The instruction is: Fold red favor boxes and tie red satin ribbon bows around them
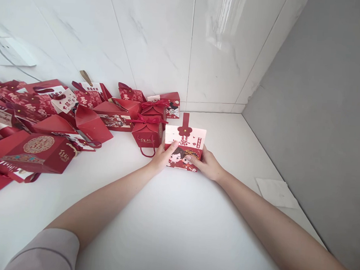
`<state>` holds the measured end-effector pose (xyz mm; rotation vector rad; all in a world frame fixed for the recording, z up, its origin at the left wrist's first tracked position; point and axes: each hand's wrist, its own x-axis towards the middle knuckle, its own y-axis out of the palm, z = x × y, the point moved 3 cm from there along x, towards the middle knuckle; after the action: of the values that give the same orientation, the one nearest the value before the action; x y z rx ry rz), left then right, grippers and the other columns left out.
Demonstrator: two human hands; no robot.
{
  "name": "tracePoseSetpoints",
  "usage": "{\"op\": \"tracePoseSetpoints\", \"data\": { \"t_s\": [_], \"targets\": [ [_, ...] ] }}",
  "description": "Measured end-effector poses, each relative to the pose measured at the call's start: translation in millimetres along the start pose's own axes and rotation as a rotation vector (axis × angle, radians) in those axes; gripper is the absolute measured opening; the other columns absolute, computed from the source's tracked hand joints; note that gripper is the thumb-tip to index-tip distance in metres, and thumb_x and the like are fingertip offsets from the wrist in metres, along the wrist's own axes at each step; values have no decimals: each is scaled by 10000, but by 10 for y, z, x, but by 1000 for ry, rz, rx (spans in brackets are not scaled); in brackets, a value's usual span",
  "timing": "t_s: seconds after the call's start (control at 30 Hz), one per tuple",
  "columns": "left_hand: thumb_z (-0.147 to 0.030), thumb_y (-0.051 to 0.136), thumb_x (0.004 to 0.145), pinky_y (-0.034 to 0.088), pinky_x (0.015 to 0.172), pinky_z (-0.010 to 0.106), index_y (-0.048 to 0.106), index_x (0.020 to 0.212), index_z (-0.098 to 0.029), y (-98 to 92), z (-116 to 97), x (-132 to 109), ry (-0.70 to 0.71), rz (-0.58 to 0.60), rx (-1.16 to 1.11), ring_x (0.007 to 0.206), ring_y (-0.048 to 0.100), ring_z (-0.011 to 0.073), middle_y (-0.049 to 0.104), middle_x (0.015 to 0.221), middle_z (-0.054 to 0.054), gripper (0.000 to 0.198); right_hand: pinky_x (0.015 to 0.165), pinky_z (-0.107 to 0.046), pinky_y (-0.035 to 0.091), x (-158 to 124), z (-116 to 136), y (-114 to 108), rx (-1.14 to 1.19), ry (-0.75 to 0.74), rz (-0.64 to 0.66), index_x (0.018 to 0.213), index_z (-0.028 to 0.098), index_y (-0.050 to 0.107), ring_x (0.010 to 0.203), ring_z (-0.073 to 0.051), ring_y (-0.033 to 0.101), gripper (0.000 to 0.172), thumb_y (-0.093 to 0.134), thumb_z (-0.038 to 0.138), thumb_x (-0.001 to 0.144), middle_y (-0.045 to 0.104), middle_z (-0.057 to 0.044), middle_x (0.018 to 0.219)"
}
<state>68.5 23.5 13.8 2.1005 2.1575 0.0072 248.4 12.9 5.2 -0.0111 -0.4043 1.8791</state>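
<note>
Between my two hands is a red and pale pink gift box (185, 141), printed with two cartoon figures and topped by a red strap with a flower-shaped tab. My left hand (164, 155) grips its left side, thumb lying on the front face. On the right edge my right hand (207, 164) holds it in the same way, thumb across the lower front. The fingers behind the box are hidden. Just left of it stands a red candy box (147, 134) with a ribbon bow and a cord loop, close to my left hand.
Many red gift boxes crowd the left side, among them a hexagonal box (41, 151) with a gold emblem. A marbled tile wall (162, 38) closes off the back and a grey panel (320, 100) the right. A white paper sheet (277, 192) lies on the white table (159, 233).
</note>
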Motion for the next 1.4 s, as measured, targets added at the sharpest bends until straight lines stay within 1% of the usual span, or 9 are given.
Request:
{"op": "tracePoseSetpoints", "data": {
  "t_s": [0.17,0.3,0.57,0.8,0.9,1.03,1.27,1.4],
  "targets": [
    [-538,721,732,544,953,336,677,1047,-198,11,-37,-16,33,19,-4,1059,674,245,739,1059,61,465,956,-417,518,3,-1,2,1,-5,2,1322,240,408,1118,-254,633,575,624,493,854,634,-77,1278],
    [-549,717,732,538,962,326,667,1057,-196,11,-32,-11,36,20,9,1074,668,240,729,1095,63,483,957,-423,516,-1,4,-2,-2,-7,1,1323,240,402,1115,-257,635,579,623,497,853,633,-82,1280],
    [-549,729,717,534,963,347,660,1073,-179,-19,41,21,-19,-46,17,1067,671,254,732,1081,80,518,951,-413,518,4,8,-6,-11,1,-3,1300,227,415,1114,-255,633,568,617,513,852,634,-90,1274],
    [-545,720,728,540,952,348,663,1086,-174,-18,45,34,-3,-10,4,1054,677,257,736,1070,80,519,959,-420,517,6,-9,-5,-1,-13,-5,1305,234,417,1120,-255,633,563,620,504,855,633,-82,1283],
    [-542,721,728,524,979,343,663,1089,-184,-17,42,29,2,-18,10,1081,665,252,732,1088,71,512,968,-419,512,4,-22,-6,0,-19,-17,1309,237,419,1137,-256,624,564,628,495,853,626,-78,1294],
    [-550,716,728,519,982,351,665,1074,-172,-3,19,5,-12,-15,10,1085,662,255,726,1102,86,515,958,-411,518,1,-21,-5,10,-9,-5,1301,247,426,1129,-249,626,548,636,480,852,627,-66,1288],
    [-559,708,734,525,974,334,663,1052,-174,13,-9,0,32,13,9,1093,658,248,718,1128,79,502,962,-420,515,-1,-9,-11,1,-5,1,1308,246,420,1132,-253,624,558,630,492,853,625,-67,1293],
    [-555,711,732,527,974,339,658,1062,-182,-1,23,9,5,-3,14,1096,657,249,720,1122,77,501,961,-427,515,-2,-9,-10,-3,8,0,1298,243,425,1128,-259,626,551,619,508,856,627,-74,1291]
  ]
}}
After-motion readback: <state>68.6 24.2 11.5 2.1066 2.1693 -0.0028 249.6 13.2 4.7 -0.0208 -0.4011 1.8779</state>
